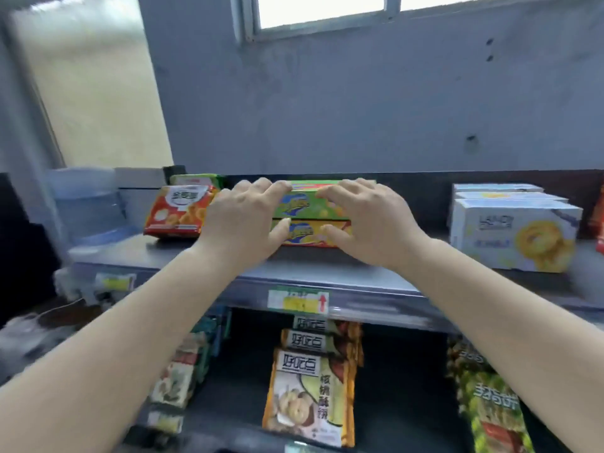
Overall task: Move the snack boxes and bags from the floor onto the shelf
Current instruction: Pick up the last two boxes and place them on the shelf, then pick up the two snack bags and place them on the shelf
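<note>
Two stacked green and yellow cardboard snack boxes (310,220) sit mid-shelf on the grey metal shelf (228,276); left hand (243,220) and right hand (372,220) grip their ends, fingers curled on top.

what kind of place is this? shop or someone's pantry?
Most likely a small shop. The shelf has a price label on its front edge, and matching snack bags stand in rows below, with identical white cookie boxes lined up front to back.

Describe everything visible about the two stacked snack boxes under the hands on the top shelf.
The stacked snack boxes look like printed cardboard: a green-fronted one lying flat on a yellow-and-red one, each with a blue logo. They sit on the grey top shelf, between a red snack box and white cookie boxes. The left hand and right hand rest fingers on their top and front.
</note>
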The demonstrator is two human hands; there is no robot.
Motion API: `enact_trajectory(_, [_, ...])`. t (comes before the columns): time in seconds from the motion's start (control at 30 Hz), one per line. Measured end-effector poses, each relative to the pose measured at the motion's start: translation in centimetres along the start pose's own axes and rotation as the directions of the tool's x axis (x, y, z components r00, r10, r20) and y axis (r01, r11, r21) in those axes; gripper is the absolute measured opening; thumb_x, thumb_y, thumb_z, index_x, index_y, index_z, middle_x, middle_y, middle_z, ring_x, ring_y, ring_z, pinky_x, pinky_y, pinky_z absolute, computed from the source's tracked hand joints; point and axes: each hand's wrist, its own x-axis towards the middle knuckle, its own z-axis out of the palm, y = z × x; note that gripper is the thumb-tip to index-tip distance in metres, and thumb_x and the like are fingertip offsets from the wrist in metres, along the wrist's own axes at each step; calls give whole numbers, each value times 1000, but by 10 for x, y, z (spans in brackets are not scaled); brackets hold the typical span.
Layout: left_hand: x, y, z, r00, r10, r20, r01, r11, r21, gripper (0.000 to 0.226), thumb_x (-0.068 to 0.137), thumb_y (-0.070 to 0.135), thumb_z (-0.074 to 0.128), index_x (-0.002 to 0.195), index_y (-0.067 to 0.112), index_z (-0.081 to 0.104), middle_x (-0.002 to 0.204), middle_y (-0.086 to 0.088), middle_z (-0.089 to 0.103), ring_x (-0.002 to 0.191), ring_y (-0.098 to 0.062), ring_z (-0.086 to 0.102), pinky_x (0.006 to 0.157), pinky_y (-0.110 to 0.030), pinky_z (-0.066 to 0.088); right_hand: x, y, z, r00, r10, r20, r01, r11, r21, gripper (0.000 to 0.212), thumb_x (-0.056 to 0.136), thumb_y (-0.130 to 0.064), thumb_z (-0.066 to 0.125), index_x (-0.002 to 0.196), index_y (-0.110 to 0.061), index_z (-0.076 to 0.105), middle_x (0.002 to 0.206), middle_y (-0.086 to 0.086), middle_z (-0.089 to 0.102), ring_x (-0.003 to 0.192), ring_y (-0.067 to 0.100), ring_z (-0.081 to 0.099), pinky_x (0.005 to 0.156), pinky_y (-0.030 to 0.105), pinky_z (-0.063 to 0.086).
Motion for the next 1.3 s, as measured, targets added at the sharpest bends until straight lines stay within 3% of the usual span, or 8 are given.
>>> enact_trajectory(0.07, [-32, -46, -11, 999, -50, 18, 48, 995, 83, 50, 80, 39, 50, 124, 15, 57, 111, -10, 66, 98, -35, 63, 73, -41, 48, 16, -50, 20, 997, -73, 39, 71, 995, 65, 49, 75, -37, 56, 118, -15, 61, 109, 9, 67, 103, 32, 61, 84, 41, 46])
enact_trajectory(0.23, [-122, -150, -41, 955, -261, 140, 228, 950, 215, 51, 89, 40, 48, 136, 21, 43, 125, -6, 57, 112, -31, 54, 87, -41, 43, 41, -170, 65, 963, -253, 95, 229, 949, 217, 50, 87, -40, 54, 134, -23, 46, 130, 0, 56, 119, 25, 50, 94, 36, 40])
enact_trajectory(0.4, [-236, -236, -64, 845, -496, 202, 421, 848, 321, 46, 89, 35, 50, 132, 19, 47, 124, -8, 57, 111, -32, 53, 86, -41, 44, 44, -285, 120, 901, -407, 149, 336, 873, 353, 49, 88, -40, 54, 134, -25, 45, 131, 1, 55, 122, 25, 49, 95, 36, 40])
enact_trajectory(0.6, [-383, -299, -64, 545, -777, 317, 635, 628, 449, 43, 90, 37, 49, 131, 24, 46, 128, -5, 54, 118, -28, 50, 89, -37, 42, 16, -404, 203, 767, -564, 306, 370, 779, 507, 50, 89, -39, 54, 135, -25, 42, 135, 0, 52, 120, 24, 51, 93, 38, 46])
enact_trajectory(0.8, [-494, -346, -47, 215, -912, 348, 764, 379, 521, 41, 90, 36, 51, 130, 26, 47, 130, -3, 53, 120, -27, 50, 89, -39, 46, 0, -500, 289, 610, -645, 459, 310, 728, 611, 48, 87, -39, 57, 131, -23, 46, 129, 0, 55, 113, 22, 55, 84, 34, 47])
enact_trajectory(0.97, [-545, -414, -10, 13, -941, 339, 822, 203, 532, 40, 88, 35, 55, 127, 25, 50, 131, -2, 54, 120, -27, 51, 92, -39, 46, 20, -571, 379, 528, -609, 592, 145, 751, 644, 46, 85, -40, 58, 127, -23, 48, 120, -1, 58, 106, 20, 56, 79, 32, 48])
enact_trajectory(1.17, [-581, -543, 88, -198, -898, 392, 872, 21, 489, 36, 88, 30, 54, 123, 24, 51, 132, -2, 53, 119, -25, 52, 95, -38, 45, 58, -644, 533, 366, -412, 835, -270, 811, 519, 43, 85, -38, 61, 120, -15, 53, 98, -1, 57, 88, 17, 57, 81, 36, 52])
enact_trajectory(1.3, [-599, -614, 170, -264, -824, 501, 851, 46, 523, 42, 88, 31, 52, 130, 25, 47, 135, -2, 51, 123, -25, 50, 96, -35, 44, 66, -676, 631, 218, -292, 931, -472, 804, 362, 41, 86, -33, 63, 120, -11, 55, 116, 8, 61, 99, 21, 58, 85, 34, 49])
